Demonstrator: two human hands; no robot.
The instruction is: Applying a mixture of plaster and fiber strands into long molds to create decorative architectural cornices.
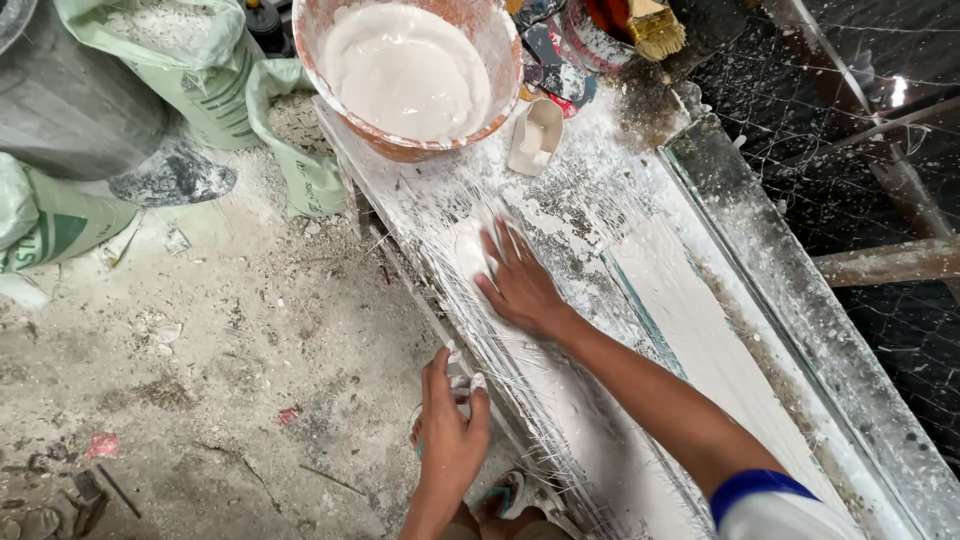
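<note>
My right hand (pixel 520 285) lies flat, fingers spread, on a layer of thin white fibres (pixel 470 255) spread over a long plaster-covered mould (pixel 690 330) on the bench. Wet white plaster coats the fibres under my palm. My left hand (pixel 450 430) hangs beside the bench's near edge, lower down, with fingertips coated in plaster and fingers loosely curled around nothing that I can see. An orange basin (pixel 405 70) full of white liquid plaster stands at the far end of the bench.
A small plaster-smeared scoop (pixel 535 135) lies beside the basin, with a brush (pixel 655 25) and tins behind it. Green sacks (pixel 200 70) and a grey bucket (pixel 70 90) stand on the dusty floor at left. Wire mesh (pixel 870 180) lies right of the bench.
</note>
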